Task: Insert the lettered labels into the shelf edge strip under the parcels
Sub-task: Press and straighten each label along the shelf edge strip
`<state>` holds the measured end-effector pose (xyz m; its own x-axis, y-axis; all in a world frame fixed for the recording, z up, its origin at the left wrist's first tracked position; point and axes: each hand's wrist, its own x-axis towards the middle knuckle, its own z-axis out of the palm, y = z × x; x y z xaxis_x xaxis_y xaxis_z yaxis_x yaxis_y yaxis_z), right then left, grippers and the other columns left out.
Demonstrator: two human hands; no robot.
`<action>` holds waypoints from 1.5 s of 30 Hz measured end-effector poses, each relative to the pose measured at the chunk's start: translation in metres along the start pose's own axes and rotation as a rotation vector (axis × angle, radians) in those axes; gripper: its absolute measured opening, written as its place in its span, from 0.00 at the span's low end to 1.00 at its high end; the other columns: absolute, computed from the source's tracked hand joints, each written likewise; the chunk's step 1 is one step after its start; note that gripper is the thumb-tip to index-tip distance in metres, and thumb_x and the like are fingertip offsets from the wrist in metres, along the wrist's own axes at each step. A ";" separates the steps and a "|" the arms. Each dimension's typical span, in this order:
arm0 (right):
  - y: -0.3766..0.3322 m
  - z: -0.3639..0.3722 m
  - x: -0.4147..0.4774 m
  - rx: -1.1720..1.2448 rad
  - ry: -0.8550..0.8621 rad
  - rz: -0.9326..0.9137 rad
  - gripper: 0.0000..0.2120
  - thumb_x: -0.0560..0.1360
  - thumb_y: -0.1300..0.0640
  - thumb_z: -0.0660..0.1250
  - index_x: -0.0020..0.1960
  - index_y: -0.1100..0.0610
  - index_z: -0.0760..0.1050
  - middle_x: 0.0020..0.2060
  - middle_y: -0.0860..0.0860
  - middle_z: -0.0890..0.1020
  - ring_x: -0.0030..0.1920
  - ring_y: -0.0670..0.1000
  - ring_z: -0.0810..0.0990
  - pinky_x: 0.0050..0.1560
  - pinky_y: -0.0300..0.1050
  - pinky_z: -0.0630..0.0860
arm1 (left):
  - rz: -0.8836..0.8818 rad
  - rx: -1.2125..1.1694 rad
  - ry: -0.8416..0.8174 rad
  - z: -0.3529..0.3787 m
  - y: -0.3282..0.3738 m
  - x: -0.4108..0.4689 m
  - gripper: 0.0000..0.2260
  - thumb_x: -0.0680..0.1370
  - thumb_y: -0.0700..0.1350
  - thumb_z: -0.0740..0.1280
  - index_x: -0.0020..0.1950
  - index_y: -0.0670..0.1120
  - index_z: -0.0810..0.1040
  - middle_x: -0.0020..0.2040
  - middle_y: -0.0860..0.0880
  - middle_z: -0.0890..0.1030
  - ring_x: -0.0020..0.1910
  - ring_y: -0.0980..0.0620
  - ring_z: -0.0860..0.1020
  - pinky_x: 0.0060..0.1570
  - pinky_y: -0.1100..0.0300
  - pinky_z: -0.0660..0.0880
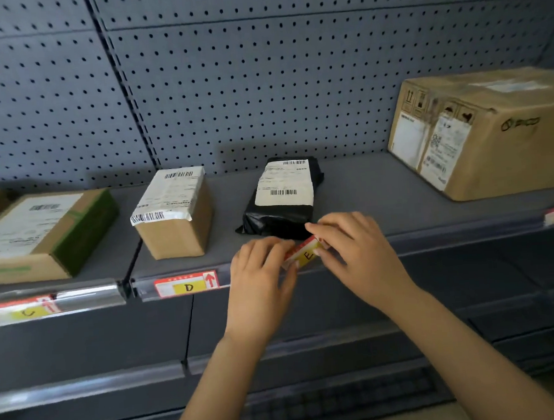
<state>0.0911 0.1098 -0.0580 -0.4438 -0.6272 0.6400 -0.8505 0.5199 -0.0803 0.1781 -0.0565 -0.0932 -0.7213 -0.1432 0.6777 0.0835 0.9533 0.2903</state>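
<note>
Left hand [260,276], right hand [354,253] pinch E label [306,255] at edge strip [451,234]; label ends hidden beneath them.

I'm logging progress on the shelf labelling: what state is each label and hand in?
Red-and-yellow paper label E: tilted, not yet seated.
Matching label D: seated flat in the clear plastic shelf edge strip.
Left hand: pinches label E's left end.
Right hand: pinches its right end.

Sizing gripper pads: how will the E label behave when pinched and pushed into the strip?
E label looks like thin card: probably light, likely to bow if pushed end-on. Left hand and right hand each pinch an end, suggesting it needs two-point support. It sits tilted at the shelf edge strip, so may pop out.
</note>
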 end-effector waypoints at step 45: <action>-0.013 0.012 -0.023 0.045 0.060 0.127 0.08 0.73 0.56 0.69 0.52 0.55 0.79 0.47 0.51 0.76 0.48 0.51 0.72 0.53 0.44 0.63 | 0.043 -0.038 -0.077 -0.015 0.000 -0.012 0.15 0.77 0.45 0.66 0.64 0.44 0.76 0.60 0.48 0.76 0.59 0.49 0.74 0.60 0.56 0.69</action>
<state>0.1094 0.1104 -0.0808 -0.5318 -0.5217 0.6671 -0.8011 0.5654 -0.1964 0.1973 -0.0591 -0.0916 -0.7671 -0.0801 0.6366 0.1404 0.9472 0.2883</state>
